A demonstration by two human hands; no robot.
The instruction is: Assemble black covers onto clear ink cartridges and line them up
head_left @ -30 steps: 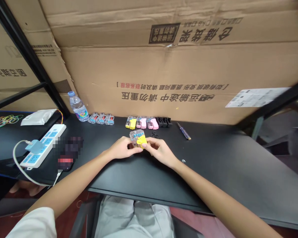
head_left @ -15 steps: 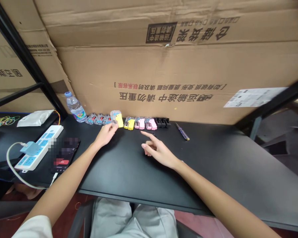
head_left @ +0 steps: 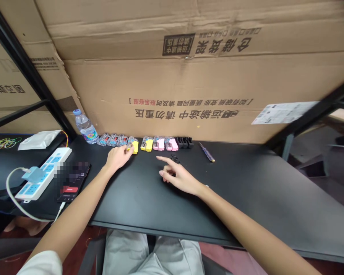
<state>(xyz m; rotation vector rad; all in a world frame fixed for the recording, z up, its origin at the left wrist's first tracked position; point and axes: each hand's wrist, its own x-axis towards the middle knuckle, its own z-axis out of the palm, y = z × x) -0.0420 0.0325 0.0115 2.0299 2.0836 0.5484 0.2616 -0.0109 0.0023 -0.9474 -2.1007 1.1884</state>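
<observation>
My left hand (head_left: pixel 118 157) has its thumb and fingers closed at the near edge of a small clear-and-yellow plastic piece (head_left: pixel 135 146), which now rests on the black table. A second clear-and-yellow piece (head_left: pixel 148 144) lies just right of it. Two clear-and-pink pieces (head_left: pixel 159 144) follow in the row, then several black plastic parts (head_left: pixel 184 142). Clear pieces with red bits inside (head_left: pixel 112 139) sit left of my left hand. My right hand (head_left: pixel 181 175) hovers over the table, index finger stretched out and thumb apart, holding nothing. Small black bits (head_left: pixel 175 158) lie beyond its fingers.
A screwdriver (head_left: pixel 207 152) lies at the right of the row. Leftward are a water bottle (head_left: pixel 86 128), a white power strip (head_left: pixel 44 173) with a plugged-in charger, a phone (head_left: pixel 75 182) and a white packet (head_left: pixel 39 140). Behind the table stands a cardboard sheet (head_left: pixel 160 80).
My left hand has lowered the clear-and-yellow piece from above the row onto the table, at the row's left part. My right hand keeps nearly the same pose; the view has shifted slightly.
</observation>
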